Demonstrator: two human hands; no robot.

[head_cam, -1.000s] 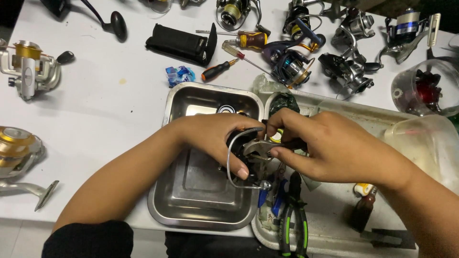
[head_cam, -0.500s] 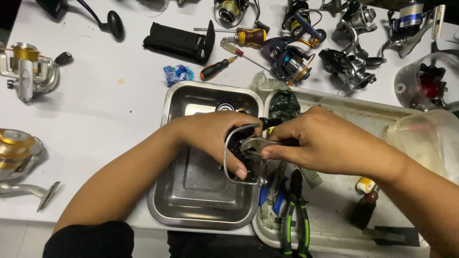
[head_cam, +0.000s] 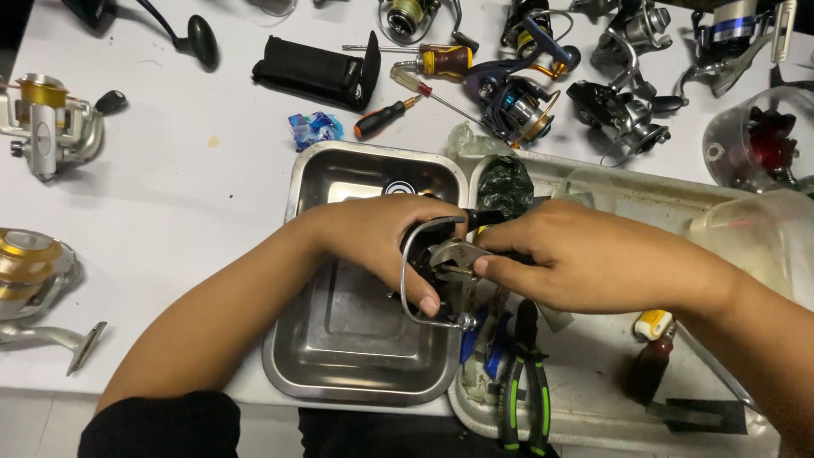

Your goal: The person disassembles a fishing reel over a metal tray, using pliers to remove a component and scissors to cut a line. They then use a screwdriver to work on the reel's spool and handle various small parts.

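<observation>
Centre of frame: both hands on a dark fishing reel (head_cam: 437, 267), held over the right edge of a steel tray (head_cam: 339, 356). Left hand (head_cam: 381, 237) wraps the reel from the left, grip closed on its body, thumb tip low by the wire bail arm (head_cam: 407, 280). Right hand (head_cam: 577, 259) comes in from the right, grip pinched together on a small metal part at the reel's middle; probably a clip or screw, too small to tell. The hands hide most of the reel body.

Right of the steel tray, touching it, a grimy white tray (head_cam: 610, 390) with green-handled pliers (head_cam: 526, 390) at lower centre, blue-handled tool just beside them, a small brown bottle (head_cam: 649, 365) with yellow cap under the right forearm. Dark green crumpled bag (head_cam: 504, 182) just above the hands.

Upper frame on the white bench (head_cam: 170, 195): black pouch (head_cam: 318, 68), red-and-black screwdriver (head_cam: 386, 117), blue wrapper (head_cam: 314, 129), several reels in a crowded row at upper centre and right. Clear plastic cup (head_cam: 755, 140) with red parts at far right. Silver-gold reel (head_cam: 47, 123) upper left, a gold reel (head_cam: 30, 271) at left edge
</observation>
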